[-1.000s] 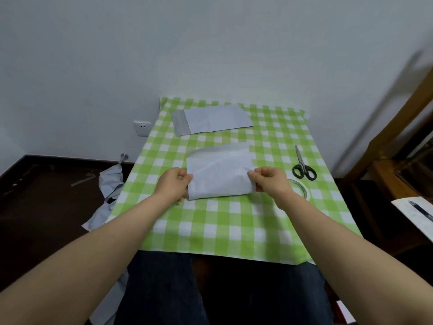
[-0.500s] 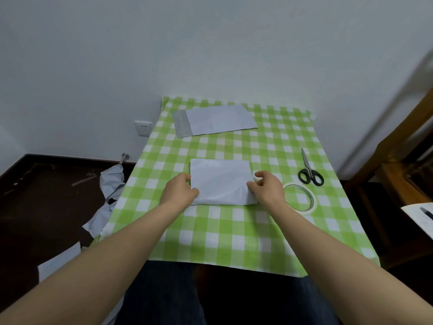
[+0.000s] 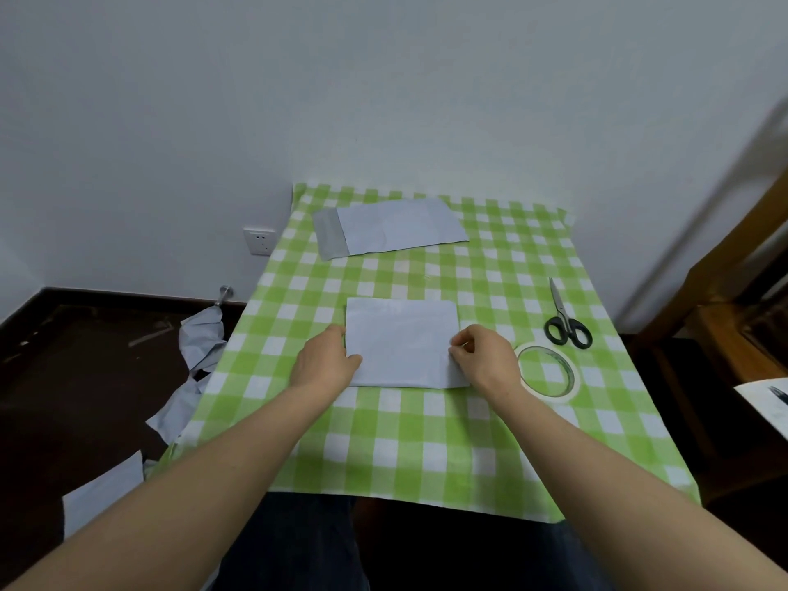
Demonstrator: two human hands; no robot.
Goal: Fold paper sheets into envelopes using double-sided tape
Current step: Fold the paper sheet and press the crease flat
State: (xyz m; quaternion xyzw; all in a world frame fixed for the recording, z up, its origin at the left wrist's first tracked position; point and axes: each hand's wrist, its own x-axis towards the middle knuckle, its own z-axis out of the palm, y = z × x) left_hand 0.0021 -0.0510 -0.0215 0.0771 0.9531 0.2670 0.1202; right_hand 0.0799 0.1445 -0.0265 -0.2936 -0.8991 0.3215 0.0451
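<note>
A folded white paper sheet (image 3: 403, 341) lies flat on the green checked tablecloth (image 3: 426, 454), near the table's middle. My left hand (image 3: 326, 362) holds its left edge, with the thumb on top of the near left corner. My right hand (image 3: 486, 360) pinches the right edge with curled fingers. A roll of double-sided tape (image 3: 549, 393) lies flat just right of my right hand. A folded envelope (image 3: 392, 230) with a grey flap on its left end rests at the table's far side.
Black-handled scissors (image 3: 563, 322) lie at the right, beyond the tape roll. Loose paper sheets (image 3: 200, 347) hang and lie off the table's left edge on the dark floor. Wooden furniture (image 3: 725, 270) stands to the right. The wall is right behind the table.
The folded sheet, held lifted and tilted a second ago, now lies flat on the cloth. Both hands came down with it and stay at its side edges.
</note>
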